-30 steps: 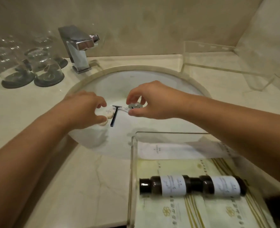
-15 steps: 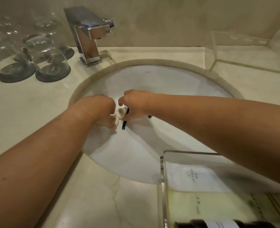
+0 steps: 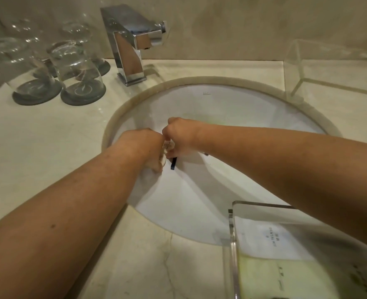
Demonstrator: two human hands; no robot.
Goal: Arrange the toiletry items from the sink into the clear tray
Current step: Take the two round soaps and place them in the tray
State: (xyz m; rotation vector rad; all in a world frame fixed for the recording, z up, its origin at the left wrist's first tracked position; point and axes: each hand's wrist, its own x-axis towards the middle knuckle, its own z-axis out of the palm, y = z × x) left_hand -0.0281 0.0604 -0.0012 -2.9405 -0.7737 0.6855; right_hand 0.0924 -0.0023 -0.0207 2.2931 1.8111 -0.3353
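Both my hands are down in the white sink basin (image 3: 232, 117), knuckles nearly touching. My left hand (image 3: 145, 147) curls its fingers round small round cream soaps (image 3: 162, 161), mostly hidden under it. My right hand (image 3: 181, 137) pinches a small white packet (image 3: 168, 145) above the drain. A dark razor handle (image 3: 173, 164) pokes out below my right hand; who holds it is hidden. The clear tray (image 3: 234, 244) sits at the lower right and holds a white dental kit packet (image 3: 271, 236) and pale green packets (image 3: 275, 277).
A chrome faucet (image 3: 130, 46) stands behind the basin. Upturned glasses (image 3: 77, 63) rest on dark coasters (image 3: 37, 91) at the back left. A clear acrylic stand (image 3: 329, 63) occupies the back right. Marble counter (image 3: 38, 147) surrounds the sink.
Both hands have gone from hovering over the items to closing on them at the basin bottom. The view has dropped closer to the sink, so the tray's bottles have left the frame.
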